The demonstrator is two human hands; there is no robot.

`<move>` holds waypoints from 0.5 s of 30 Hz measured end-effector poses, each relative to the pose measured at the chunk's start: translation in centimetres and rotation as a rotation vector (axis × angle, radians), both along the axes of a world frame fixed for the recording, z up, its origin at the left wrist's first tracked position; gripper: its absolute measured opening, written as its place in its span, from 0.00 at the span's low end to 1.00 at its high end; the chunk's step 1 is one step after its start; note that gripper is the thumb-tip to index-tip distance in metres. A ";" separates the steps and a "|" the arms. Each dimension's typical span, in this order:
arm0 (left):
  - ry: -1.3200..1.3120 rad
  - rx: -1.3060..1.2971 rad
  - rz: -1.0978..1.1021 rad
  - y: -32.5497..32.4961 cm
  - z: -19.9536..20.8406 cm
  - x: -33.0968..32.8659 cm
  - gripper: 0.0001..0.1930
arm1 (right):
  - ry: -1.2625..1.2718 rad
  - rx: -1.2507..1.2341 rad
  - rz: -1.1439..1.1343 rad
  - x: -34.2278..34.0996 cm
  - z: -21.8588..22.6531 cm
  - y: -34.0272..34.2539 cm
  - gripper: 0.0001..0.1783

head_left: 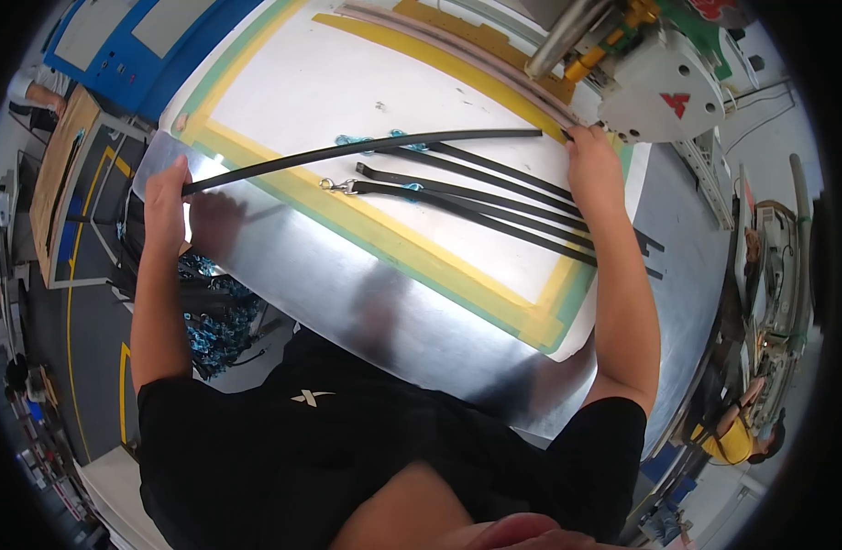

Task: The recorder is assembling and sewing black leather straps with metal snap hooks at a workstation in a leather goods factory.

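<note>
My left hand (pixel 166 206), at the table's left edge, is closed on one end of a long black strap (pixel 366 147). The strap stretches across the white board (pixel 320 82), and its far end stops just short of my right hand (pixel 593 165). Those right fingers are pinched together beside the machine head, with a small dark tip showing at them; what it belongs to is hidden. Between my arms lie several black leash straps (pixel 494 203) with shiny blue bits (pixel 412 191). One carries a metal snap hook (pixel 338 185). Their right ends pass beneath my right forearm.
Yellow and green tape (pixel 412 284) borders the board on a shiny metal table (pixel 347 266). A white machine head (pixel 668 87) overhangs the far right. Below the left edge hangs a bundle of black and blue straps (pixel 214 316). Other people are at far left and lower right.
</note>
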State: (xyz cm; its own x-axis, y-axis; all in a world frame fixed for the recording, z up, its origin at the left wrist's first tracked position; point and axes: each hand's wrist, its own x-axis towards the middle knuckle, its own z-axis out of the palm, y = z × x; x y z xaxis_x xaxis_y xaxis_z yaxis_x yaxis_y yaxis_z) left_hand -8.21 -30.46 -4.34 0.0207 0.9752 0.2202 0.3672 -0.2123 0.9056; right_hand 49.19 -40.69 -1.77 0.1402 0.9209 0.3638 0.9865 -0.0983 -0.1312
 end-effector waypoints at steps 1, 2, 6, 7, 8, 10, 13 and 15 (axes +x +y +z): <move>-0.015 -0.002 0.010 0.1 -0.1 -0.2 0.27 | 0.028 0.011 -0.014 -0.2 0.1 0.4 0.11; -0.022 -0.030 -0.046 0.5 -0.5 -1.2 0.26 | 0.025 0.011 -0.005 -0.4 0.3 0.5 0.11; -0.024 -0.079 0.017 0.5 -1.4 -0.7 0.24 | 0.327 -0.003 0.202 -2.3 1.5 0.2 0.12; 0.024 -0.031 0.065 0.5 -1.3 -0.4 0.23 | 0.353 -0.015 0.323 -2.5 1.6 0.0 0.12; 0.070 0.021 0.111 0.5 -1.2 0.0 0.23 | 0.388 -0.106 0.297 -2.4 1.2 0.2 0.12; 0.020 -0.024 0.043 1.6 -1.3 -0.3 0.23 | 0.399 -0.251 0.239 -2.2 1.1 0.3 0.11; 0.049 -0.028 -0.079 3.7 -0.2 0.6 0.23 | 0.358 -0.307 0.214 -1.7 1.8 -0.5 0.08; 0.087 -0.020 -0.148 4.3 1.9 3.0 0.20 | 0.602 -0.242 0.111 -1.2 4.2 -2.3 0.09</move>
